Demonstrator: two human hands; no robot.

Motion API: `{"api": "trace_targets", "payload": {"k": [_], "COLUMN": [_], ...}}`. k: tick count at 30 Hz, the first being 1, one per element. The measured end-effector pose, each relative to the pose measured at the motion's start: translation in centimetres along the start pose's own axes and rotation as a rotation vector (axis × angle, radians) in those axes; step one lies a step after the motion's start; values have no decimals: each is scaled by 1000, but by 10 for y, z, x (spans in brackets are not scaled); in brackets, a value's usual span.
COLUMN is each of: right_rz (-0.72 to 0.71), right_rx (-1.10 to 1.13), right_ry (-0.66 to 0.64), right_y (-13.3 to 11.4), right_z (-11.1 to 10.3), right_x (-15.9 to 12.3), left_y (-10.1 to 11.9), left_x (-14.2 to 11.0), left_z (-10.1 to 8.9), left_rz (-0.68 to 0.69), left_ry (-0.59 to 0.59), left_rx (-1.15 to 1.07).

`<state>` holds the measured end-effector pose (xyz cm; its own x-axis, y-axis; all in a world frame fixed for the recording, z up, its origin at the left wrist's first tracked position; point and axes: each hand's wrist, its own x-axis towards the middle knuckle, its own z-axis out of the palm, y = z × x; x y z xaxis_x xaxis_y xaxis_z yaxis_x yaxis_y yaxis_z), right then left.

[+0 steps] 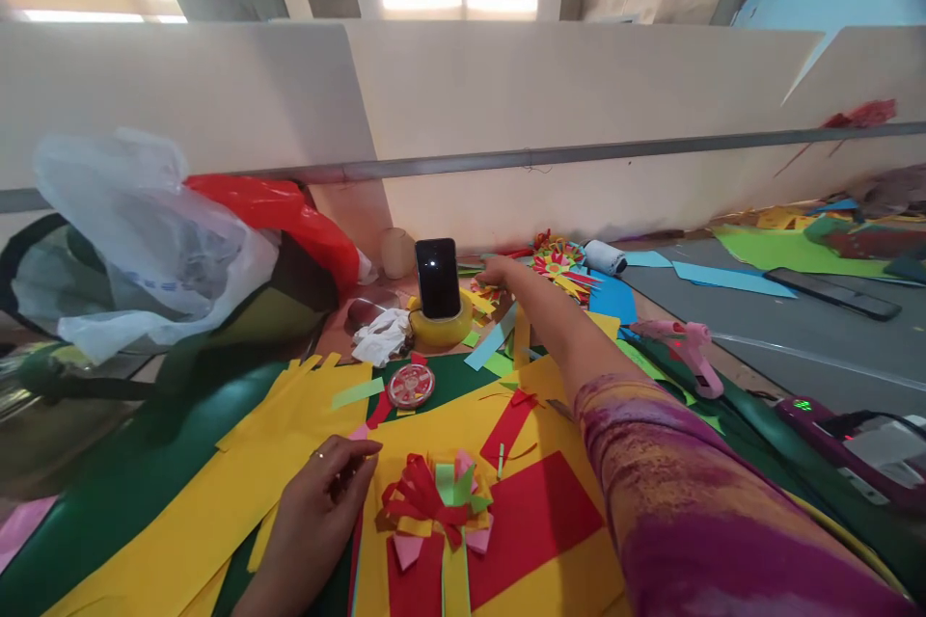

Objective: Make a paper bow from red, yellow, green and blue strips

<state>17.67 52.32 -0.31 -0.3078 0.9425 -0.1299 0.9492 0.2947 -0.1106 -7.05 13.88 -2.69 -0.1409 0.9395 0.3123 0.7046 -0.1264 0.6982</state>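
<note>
Nearest the camera, a purple-patterned sleeve [694, 521] stretched over the right part of a yellow sheet [449, 434]. Near that sheet's left edge sat the paper flower [438, 506], overlapping a red card [539, 521]. Just beside it, the left hand [329, 487] was half open, fingers loosely curled, with nothing visible in it. The right hand [499, 268] reached toward the worktop's [713, 308] far edge; its grip was too obscured to tell. A low pull-back of that arm could have dragged loose strips along or crushed the flower's loops. The pink glue gun [687, 347], if hot, could have burned the forearm. A bump could have toppled the phone [438, 280], which stood in a yellow tape roll [440, 328]. Toward the far left corner, a white plastic bag [145, 222] and a red bag [267, 202] bulged, contents unclear; by the wall stood a pale cup [397, 254], its inside hidden.
</note>
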Motion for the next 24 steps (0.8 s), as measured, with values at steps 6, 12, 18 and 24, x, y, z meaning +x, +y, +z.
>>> {"api": "trace_targets", "payload": {"k": [6,12,18,24], "right_rz": [3,69,9,24], "right_rx": [31,253,530,670], "right_ry": [93,196,347,498], "right_y": [6,34,27,17], "right_z": [0,-31,-54,-63], "right_x": [8,3,-13,-14], "left_y": [1,2,0,9], "left_x": [-1,-2,0,3], "left_z": [-1,-1,-1,-9], "left_rz": [-14,-7,20,-56], "left_ry": [-22,-45,-17,142], "left_rx": [9,4,12,39]}}
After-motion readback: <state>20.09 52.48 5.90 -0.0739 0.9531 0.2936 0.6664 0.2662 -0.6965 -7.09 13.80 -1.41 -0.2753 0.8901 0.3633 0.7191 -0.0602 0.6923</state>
